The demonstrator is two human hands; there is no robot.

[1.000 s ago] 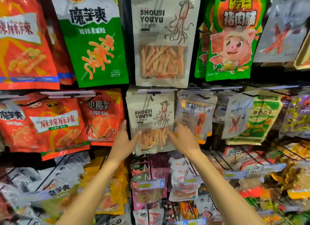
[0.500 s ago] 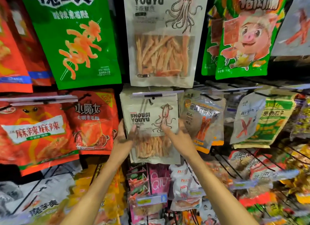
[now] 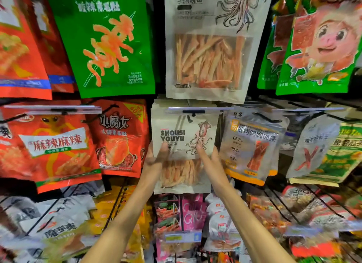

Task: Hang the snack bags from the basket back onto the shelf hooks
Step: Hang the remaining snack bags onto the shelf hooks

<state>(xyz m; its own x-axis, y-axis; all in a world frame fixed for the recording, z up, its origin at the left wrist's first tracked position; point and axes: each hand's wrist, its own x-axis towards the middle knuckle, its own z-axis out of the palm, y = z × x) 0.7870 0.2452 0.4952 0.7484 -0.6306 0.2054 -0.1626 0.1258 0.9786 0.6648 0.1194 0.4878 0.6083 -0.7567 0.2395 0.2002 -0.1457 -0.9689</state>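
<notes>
1. The squid bag (image 3: 184, 137) hangs upright at the front of its stack in the middle row, its top tucked just behind the price strip (image 3: 205, 108); whether its hole is over the hook (image 3: 189, 118) cannot be told.
2. The left hand (image 3: 156, 158) and right hand (image 3: 210, 160) pinch its side edges, thumbs on the front.
3. Best to keep it level and slide it straight back; a tilt could snag the hole.
4. The red bag (image 3: 119, 137) and chicken strip bag (image 3: 252, 145) hang just beside; avoid any sideways swing.

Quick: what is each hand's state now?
Left hand: grips the small squid bag by its left edge.
Right hand: grips the same bag by its right edge.
</notes>
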